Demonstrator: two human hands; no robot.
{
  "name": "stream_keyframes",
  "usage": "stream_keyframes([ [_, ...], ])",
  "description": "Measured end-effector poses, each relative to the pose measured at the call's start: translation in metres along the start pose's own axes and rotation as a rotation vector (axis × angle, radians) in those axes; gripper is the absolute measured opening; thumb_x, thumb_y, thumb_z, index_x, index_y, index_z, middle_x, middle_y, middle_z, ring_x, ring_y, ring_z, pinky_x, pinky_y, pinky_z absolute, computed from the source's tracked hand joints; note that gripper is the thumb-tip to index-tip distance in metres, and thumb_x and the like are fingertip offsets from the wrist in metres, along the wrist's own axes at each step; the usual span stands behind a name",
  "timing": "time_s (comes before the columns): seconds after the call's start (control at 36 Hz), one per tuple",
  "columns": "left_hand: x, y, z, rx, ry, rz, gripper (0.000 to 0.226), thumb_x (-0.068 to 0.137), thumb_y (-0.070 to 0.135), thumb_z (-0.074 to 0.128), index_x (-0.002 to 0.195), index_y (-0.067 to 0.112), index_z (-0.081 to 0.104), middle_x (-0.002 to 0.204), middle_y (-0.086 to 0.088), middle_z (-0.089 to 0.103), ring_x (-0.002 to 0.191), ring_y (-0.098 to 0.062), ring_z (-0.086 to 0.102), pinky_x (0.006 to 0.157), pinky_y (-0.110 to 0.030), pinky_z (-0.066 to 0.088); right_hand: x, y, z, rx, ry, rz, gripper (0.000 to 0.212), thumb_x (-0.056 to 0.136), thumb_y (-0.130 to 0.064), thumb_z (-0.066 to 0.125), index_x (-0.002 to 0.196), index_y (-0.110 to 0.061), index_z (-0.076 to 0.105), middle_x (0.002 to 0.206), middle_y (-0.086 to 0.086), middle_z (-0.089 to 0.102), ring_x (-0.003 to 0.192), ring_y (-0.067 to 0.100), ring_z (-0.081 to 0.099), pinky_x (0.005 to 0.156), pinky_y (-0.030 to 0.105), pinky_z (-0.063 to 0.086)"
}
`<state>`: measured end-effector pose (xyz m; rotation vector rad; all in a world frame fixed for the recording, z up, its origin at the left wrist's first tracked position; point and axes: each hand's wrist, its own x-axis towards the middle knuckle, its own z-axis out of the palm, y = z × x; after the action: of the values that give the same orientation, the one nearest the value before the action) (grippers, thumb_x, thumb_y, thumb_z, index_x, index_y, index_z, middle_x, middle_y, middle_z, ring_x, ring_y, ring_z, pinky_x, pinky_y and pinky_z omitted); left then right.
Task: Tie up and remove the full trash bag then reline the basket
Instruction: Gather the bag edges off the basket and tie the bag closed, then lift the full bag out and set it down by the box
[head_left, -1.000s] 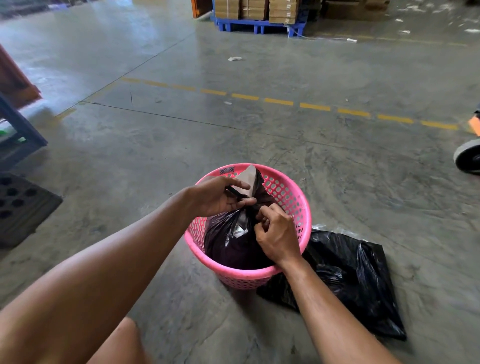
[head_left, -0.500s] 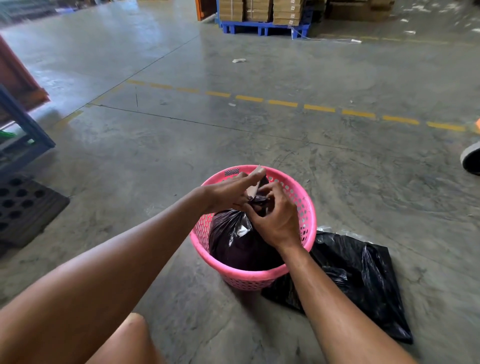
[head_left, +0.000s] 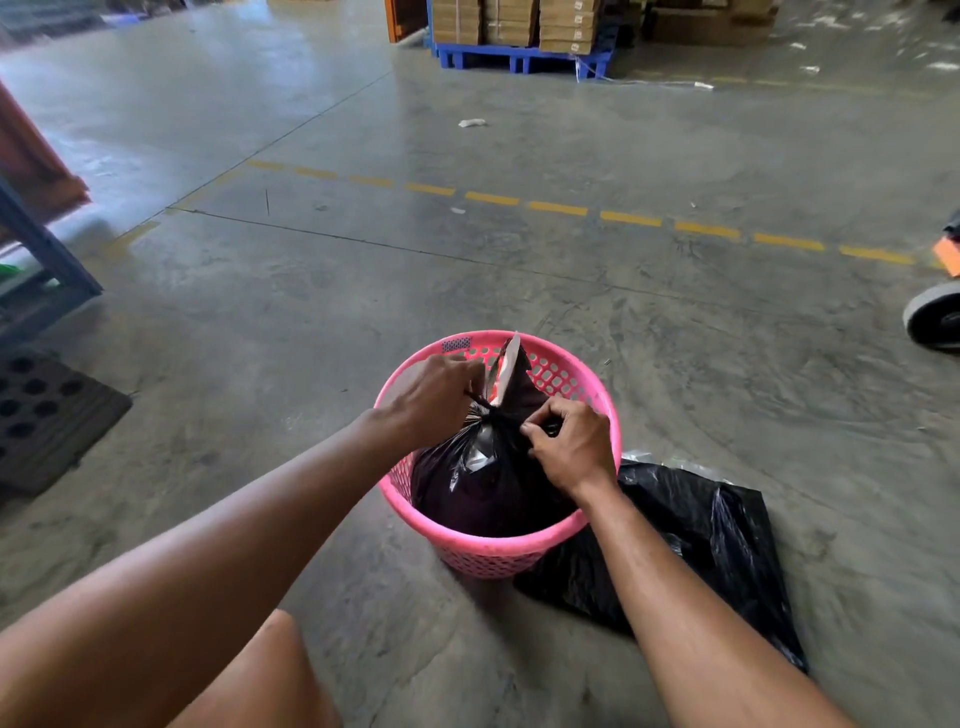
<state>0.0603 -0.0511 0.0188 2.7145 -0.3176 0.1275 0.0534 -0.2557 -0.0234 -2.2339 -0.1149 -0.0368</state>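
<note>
A pink perforated basket (head_left: 488, 556) stands on the concrete floor with a full black trash bag (head_left: 483, 488) inside it. The bag's neck is gathered into a knot at the top, and a pale flap sticks up behind it. My left hand (head_left: 434, 397) grips one twisted end of the bag on the left of the knot. My right hand (head_left: 571, 447) pinches the other end on the right. A second black bag (head_left: 717, 551) lies flat on the floor, right of the basket.
A dark perforated mat (head_left: 47, 415) and a blue rack leg (head_left: 47, 249) are at the left. A wheel (head_left: 935, 319) sits at the right edge. A blue pallet (head_left: 519, 54) with cardboard boxes stands far back. My bare knee shows at the bottom.
My hands were close together over the bag's top; now they have pulled apart, left and right, drawing the bag's ends tight into a knot.
</note>
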Motion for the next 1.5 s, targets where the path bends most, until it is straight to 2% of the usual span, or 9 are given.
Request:
stream_keyframes([
  [0.25, -0.026, -0.018, 0.020, -0.052, 0.170, -0.220, 0.021, 0.076, 0.027, 0.061, 0.092, 0.031, 0.074, 0.097, 0.009, 0.067, 0.084, -0.015, 0.069, 0.069, -0.031, 0.056, -0.011, 0.016, -0.004, -0.140, 0.042, -0.113, 0.003, 0.079, -0.023, 0.074, 0.080, -0.020, 0.074, 0.082, -0.005, 0.075, 0.079, 0.014, 0.069, 0.078, 0.031, 0.055],
  [0.33, -0.032, -0.009, 0.027, -0.061, 0.209, -0.140, 0.028, 0.074, 0.038, 0.060, 0.100, 0.035, 0.069, 0.103, 0.010, 0.059, 0.091, -0.013, 0.063, 0.076, -0.033, 0.053, -0.016, 0.025, -0.011, -0.169, 0.260, -0.193, 0.027, 0.076, -0.027, 0.074, 0.104, -0.023, 0.073, 0.105, -0.002, 0.065, 0.100, 0.018, 0.061, 0.090, 0.033, 0.050],
  [0.44, -0.033, 0.010, 0.042, 0.017, 0.074, -0.031, 0.039, 0.076, 0.043, 0.059, 0.113, 0.035, 0.067, 0.109, 0.004, 0.055, 0.102, -0.020, 0.055, 0.086, -0.041, 0.049, -0.025, 0.038, -0.022, -0.125, 0.573, 0.056, 0.040, 0.077, -0.027, 0.070, 0.114, -0.016, 0.062, 0.112, 0.013, 0.058, 0.103, 0.035, 0.060, 0.085, 0.044, 0.051],
  [0.56, -0.018, 0.022, 0.051, 0.189, -0.082, -0.101, 0.042, 0.081, 0.040, 0.057, 0.121, 0.031, 0.065, 0.122, -0.003, 0.053, 0.118, -0.025, 0.049, 0.098, -0.045, 0.043, -0.037, 0.047, -0.014, -0.089, 0.409, 0.314, 0.043, 0.087, -0.029, 0.068, 0.123, -0.009, 0.054, 0.118, 0.022, 0.062, 0.102, 0.042, 0.064, 0.079, 0.043, 0.049],
  [0.69, -0.003, 0.025, 0.048, 0.259, -0.060, -0.072, 0.024, 0.084, 0.030, 0.061, 0.106, 0.027, 0.069, 0.116, 0.000, 0.056, 0.116, -0.025, 0.051, 0.095, -0.041, 0.040, -0.040, 0.051, -0.004, 0.001, 0.348, 0.391, 0.022, 0.095, -0.025, 0.057, 0.109, -0.008, 0.061, 0.106, 0.022, 0.072, 0.100, 0.043, 0.066, 0.078, 0.044, 0.048],
  [1.0, 0.008, 0.034, -0.009, -0.204, 0.288, -0.100, 0.014, 0.085, 0.016, 0.051, 0.098, 0.015, 0.057, 0.102, -0.006, 0.059, 0.095, -0.032, 0.060, 0.080, -0.037, 0.043, -0.041, 0.049, -0.011, -0.025, 0.295, 0.388, 0.022, 0.097, -0.028, 0.055, 0.107, -0.009, 0.059, 0.105, 0.021, 0.070, 0.100, 0.042, 0.065, 0.073, 0.040, 0.040],
  [1.19, 0.027, 0.053, -0.094, -0.290, 0.454, -0.116, 0.005, 0.087, 0.016, 0.054, 0.089, 0.021, 0.054, 0.092, 0.001, 0.064, 0.089, -0.027, 0.059, 0.069, -0.028, 0.029, -0.032, 0.019, -0.028, 0.146, 0.405, -0.006, 0.059, 0.098, -0.059, 0.038, 0.139, -0.018, 0.050, 0.135, 0.006, 0.057, 0.123, 0.029, 0.057, 0.101, 0.049, 0.049],
  [1.36, 0.026, 0.059, -0.169, -0.343, 0.613, -0.127, 0.008, 0.089, 0.018, 0.055, 0.088, 0.025, 0.053, 0.090, 0.001, 0.065, 0.090, -0.028, 0.062, 0.076, -0.038, 0.045, -0.007, -0.065, -0.050, 0.392, 0.199, -0.247, 0.079, 0.091, -0.067, 0.045, 0.156, -0.026, 0.032, 0.156, -0.008, 0.040, 0.145, 0.004, 0.036, 0.119, 0.026, 0.030],
  [1.5, 0.014, 0.045, -0.239, -0.303, 0.714, -0.069, 0.004, 0.093, 0.018, 0.056, 0.091, 0.021, 0.055, 0.091, 0.008, 0.061, 0.085, -0.015, 0.055, 0.062, -0.019, 0.035, 0.017, -0.124, -0.038, 0.480, 0.094, -0.364, 0.087, 0.088, -0.076, 0.047, 0.155, -0.023, 0.034, 0.157, -0.004, 0.043, 0.147, 0.009, 0.037, 0.122, 0.045, 0.031],
])
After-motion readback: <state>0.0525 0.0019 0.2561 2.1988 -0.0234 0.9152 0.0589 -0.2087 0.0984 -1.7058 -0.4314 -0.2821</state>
